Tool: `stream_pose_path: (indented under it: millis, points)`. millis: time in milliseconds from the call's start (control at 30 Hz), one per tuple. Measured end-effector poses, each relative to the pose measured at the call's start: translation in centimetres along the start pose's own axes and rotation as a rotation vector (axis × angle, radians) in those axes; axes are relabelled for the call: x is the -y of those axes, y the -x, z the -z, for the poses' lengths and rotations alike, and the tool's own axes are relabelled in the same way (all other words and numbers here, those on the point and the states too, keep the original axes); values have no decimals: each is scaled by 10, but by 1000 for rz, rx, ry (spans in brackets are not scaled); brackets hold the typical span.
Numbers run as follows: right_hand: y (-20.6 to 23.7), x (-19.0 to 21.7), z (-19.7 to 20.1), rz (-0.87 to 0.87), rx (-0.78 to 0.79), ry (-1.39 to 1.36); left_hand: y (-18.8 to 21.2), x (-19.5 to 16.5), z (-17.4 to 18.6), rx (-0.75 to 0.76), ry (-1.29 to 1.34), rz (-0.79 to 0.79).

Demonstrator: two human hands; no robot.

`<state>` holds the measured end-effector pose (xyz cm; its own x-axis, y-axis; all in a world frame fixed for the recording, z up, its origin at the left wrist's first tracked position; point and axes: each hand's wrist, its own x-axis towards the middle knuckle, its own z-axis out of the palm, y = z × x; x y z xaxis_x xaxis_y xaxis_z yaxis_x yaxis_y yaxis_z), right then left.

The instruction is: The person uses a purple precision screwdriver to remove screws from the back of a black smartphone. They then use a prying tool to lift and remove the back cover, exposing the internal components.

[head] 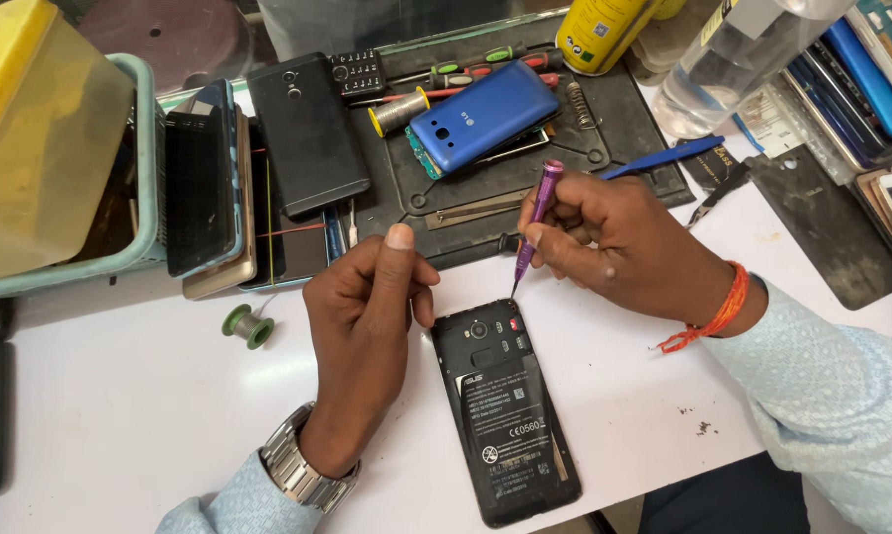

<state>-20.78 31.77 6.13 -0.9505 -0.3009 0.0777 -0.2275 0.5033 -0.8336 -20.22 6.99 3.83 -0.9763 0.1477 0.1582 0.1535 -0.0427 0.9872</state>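
A black phone (505, 415) with its back cover off lies on the white table (120, 405), battery label showing. My right hand (614, 242) grips a purple screwdriver (535, 222), its tip touching the phone's top edge near the camera. My left hand (367, 307) rests to the left of the phone with fingers curled at its upper left edge; whether it presses the phone is hidden. A metal watch (293, 465) is on that wrist, an orange thread band (713, 316) on the right wrist.
A black work mat (604, 148) behind holds a blue phone (484, 116), screwdrivers and a spring. Other phones (303, 129) and a teal basket (149, 158) stand at left, a solder spool (246, 325) nearby. A clear bottle (733, 59), yellow can (599, 30), blue pry tool (664, 158) and black cover (822, 218) sit at right.
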Motion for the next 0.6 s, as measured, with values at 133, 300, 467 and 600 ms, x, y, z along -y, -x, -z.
stream_pose_path:
  millis: [133,300,467,600]
  points:
    - [-2,5,0,108,-5,42,-2,2,1,-2,10,2]
    - [0,17,0,301,26,154,-3,2,0,1,1,0]
    - [-1,28,6,441,98,154,0,-6,-3,111,-192,-353]
    - [-3,27,9,493,151,109,2,-11,-7,286,-245,-364]
